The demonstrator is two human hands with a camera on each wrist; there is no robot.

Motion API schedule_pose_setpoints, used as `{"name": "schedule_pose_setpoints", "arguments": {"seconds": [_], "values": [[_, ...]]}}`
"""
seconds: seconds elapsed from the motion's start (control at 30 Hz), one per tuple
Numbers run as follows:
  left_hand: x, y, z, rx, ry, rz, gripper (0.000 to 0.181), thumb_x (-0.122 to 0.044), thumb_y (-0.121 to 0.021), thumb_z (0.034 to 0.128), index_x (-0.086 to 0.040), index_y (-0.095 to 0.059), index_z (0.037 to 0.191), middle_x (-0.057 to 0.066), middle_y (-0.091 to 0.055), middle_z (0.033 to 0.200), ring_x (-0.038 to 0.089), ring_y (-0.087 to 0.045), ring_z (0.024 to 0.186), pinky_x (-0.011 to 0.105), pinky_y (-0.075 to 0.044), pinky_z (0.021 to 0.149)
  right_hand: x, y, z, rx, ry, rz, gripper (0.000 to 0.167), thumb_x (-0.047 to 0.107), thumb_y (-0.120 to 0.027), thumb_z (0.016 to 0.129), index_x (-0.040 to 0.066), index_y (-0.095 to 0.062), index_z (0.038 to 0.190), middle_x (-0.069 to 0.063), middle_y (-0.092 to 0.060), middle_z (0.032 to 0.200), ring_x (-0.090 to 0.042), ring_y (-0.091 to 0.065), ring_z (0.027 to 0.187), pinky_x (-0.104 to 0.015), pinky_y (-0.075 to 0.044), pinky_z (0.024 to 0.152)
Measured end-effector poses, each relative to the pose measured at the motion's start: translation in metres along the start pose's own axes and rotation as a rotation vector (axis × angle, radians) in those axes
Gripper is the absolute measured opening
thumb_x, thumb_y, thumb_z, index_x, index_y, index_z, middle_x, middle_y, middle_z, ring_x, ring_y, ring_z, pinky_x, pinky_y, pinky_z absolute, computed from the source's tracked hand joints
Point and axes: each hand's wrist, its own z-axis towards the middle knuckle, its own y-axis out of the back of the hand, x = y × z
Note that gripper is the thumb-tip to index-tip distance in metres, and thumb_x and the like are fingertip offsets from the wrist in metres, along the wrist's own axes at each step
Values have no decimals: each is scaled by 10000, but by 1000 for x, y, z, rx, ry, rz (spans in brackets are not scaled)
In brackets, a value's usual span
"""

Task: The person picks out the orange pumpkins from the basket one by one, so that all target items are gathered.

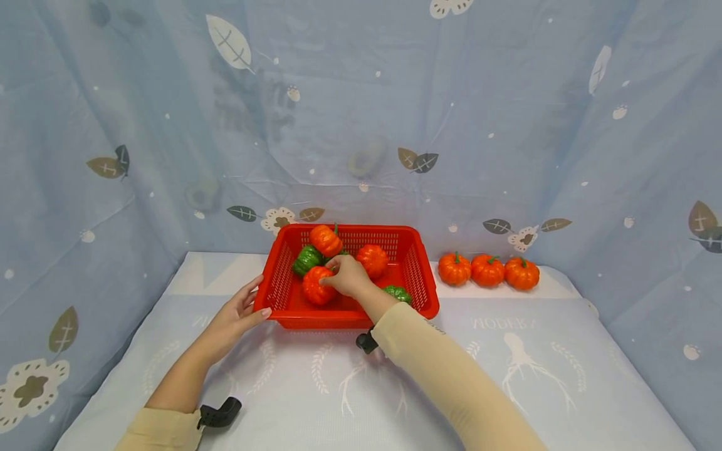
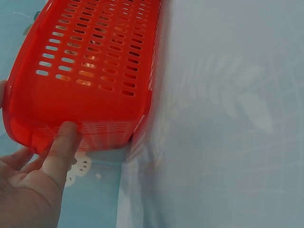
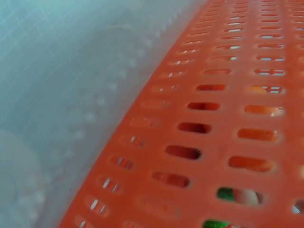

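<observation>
A red plastic basket (image 1: 350, 322) holds several small orange and green pumpkins. Inside it, my right hand (image 1: 352, 277) grips an orange pumpkin (image 1: 317, 287) at the near left, thumb and fingers on its upper right side. My left hand (image 1: 237, 316) holds the basket's near left corner; its thumb presses the outer wall (image 2: 90, 109) in the left wrist view. Around the right hand lie another orange pumpkin (image 1: 372, 260), one at the back (image 1: 326, 240), a green pumpkin (image 1: 308, 259) and a partly covered green pumpkin (image 1: 398, 293). The right wrist view shows mostly slotted basket wall (image 3: 213, 142).
Three orange pumpkins, a left one (image 1: 454, 269), a middle one (image 1: 487, 270) and a right one (image 1: 521, 274), stand in a row right of the basket. A pale patterned cloth (image 1: 316, 401) covers the table. Behind it hangs a blue curtain (image 1: 350, 113).
</observation>
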Motion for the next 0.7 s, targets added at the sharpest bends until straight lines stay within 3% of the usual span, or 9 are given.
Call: {"name": "schedule_pose_setpoints", "arguments": {"seconds": [0.37, 0.7], "values": [[0, 0, -1, 4, -16, -14, 804, -141, -647, 972, -124, -159, 1610, 273, -355, 1526, 470, -410, 1361, 241, -504, 949, 14, 31, -21, 55, 38, 105, 361, 245, -821, 848, 135, -678, 1160, -61, -643, 1163, -240, -600, 1019, -341, -547, 820], [-1, -1, -1, -1, -17, -13, 796, -115, -639, 970, -126, -166, 1610, 266, -357, 1529, 465, -412, 1362, 250, -508, 950, 25, 76, -56, 10, 107, 138, 409, 256, -816, 854, 194, -679, 1234, -16, -639, 1231, -202, -636, 999, -345, -559, 785]]}}
